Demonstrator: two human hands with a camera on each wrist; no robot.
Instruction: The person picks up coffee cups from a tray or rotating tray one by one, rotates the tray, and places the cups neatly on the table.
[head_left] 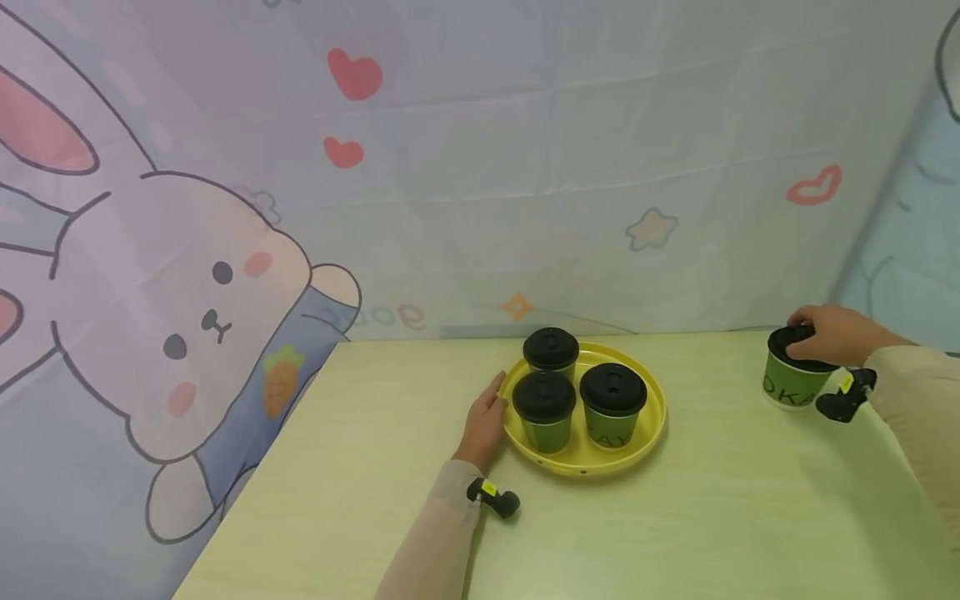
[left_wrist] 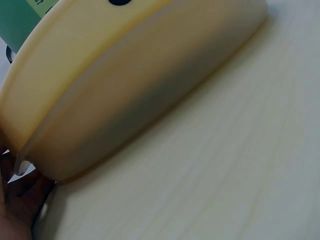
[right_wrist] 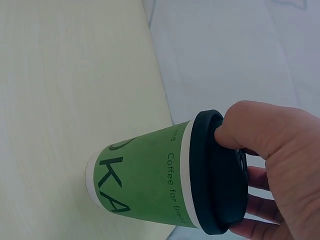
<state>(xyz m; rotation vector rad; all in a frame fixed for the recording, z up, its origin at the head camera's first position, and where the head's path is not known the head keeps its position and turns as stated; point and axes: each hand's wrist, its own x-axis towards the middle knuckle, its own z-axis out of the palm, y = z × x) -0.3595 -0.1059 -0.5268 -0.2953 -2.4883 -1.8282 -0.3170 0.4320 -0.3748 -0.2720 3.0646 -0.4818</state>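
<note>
At the right of the head view, my right hand (head_left: 846,335) grips a green paper coffee cup (head_left: 792,382) by its black lid. In the right wrist view, the thumb presses on the lid (right_wrist: 210,175) and the other fingers curl round its far side. My left hand (head_left: 483,423) holds the left rim of a round yellow tray (head_left: 637,457). The left wrist view shows its fingers (left_wrist: 36,194) under the tray's rim. Three lidded cups stand upright on the tray: a back one (head_left: 551,350), a front left one (head_left: 546,417) and a right one (head_left: 612,408).
The pale wooden table (head_left: 360,450) ends at the back against a hanging cloth (head_left: 487,225) printed with a rabbit, hearts and stars. Bare tabletop lies between the tray and the cup at the right. A small black camera sits on each wrist.
</note>
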